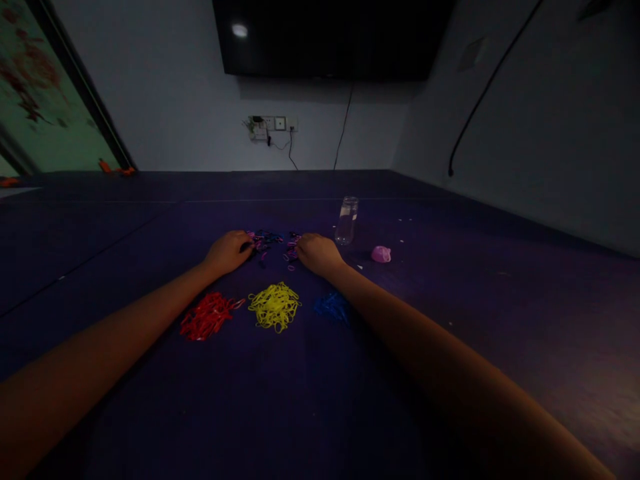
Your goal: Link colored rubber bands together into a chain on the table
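Note:
A scattered heap of mixed pink, black and dark rubber bands (267,239) lies on the dark purple table between my hands. On its left side, my left hand (229,252) rests with fingers curled in at the bands. From the right, my right hand (319,253) bends over more of them, its fingertips mostly hidden. Both hands look closed on bands, though the exact pieces do not show. Closer to me are sorted piles: red rubber bands (207,316), yellow rubber bands (275,307) and blue rubber bands (332,307), the blue partly beneath my right forearm.
A clear bottle (346,223) without a lid stands beyond my right hand. Right of it sits a pink animal-shaped cap (381,254). Small white scraps dot the table (280,413). Behind are a wall with sockets (274,124) and a dark television (330,40).

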Demonstrator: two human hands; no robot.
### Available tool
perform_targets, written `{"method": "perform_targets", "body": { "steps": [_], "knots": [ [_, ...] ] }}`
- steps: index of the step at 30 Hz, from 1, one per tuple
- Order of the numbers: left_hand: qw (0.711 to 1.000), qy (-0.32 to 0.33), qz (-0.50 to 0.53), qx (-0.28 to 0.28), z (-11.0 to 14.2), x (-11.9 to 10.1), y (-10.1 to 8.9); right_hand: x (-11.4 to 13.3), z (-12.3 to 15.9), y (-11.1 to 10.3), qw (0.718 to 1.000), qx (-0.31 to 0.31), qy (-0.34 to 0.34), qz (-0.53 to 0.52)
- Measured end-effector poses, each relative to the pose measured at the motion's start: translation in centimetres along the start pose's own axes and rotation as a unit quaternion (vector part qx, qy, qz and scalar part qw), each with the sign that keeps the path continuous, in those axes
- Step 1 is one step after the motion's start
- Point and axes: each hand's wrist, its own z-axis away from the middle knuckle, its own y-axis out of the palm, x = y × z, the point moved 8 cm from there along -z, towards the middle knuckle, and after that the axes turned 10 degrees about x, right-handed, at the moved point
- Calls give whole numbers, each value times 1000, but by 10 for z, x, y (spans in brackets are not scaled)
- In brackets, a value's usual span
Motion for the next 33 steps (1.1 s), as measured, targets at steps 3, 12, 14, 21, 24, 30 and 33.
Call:
{"method": "perform_targets", "body": {
  "steps": [3, 12, 14, 21, 24, 30, 33],
  "knots": [
    [1000, 2, 4, -4, 0, 0, -1, -1, -1, 0, 1000, -5, 3, -5],
    [1000, -8, 1, 4, 0, -1, -1, -2, -1, 1, 1000, -6, 7, -8],
    [1000, -11, 0, 5, 0, 0, 0, -2, -1, 1, 1000, -6, 6, -5],
    [1000, -2, 2, -2, 0, 0, 0, -2, -1, 1, 1000, -2, 7, -2],
    [1000, 2, 0, 5, 0, -1, 0, -1, -1, 0, 1000, -4, 5, -3],
    [1000, -2, -6, 4, 0, -1, 0, 0, -1, 0, 1000, -4, -2, -3],
    [1000, -4, -1, 5, 1, -1, -1, -1, -1, 0, 1000, -3, 2, -2]
  ]
}}
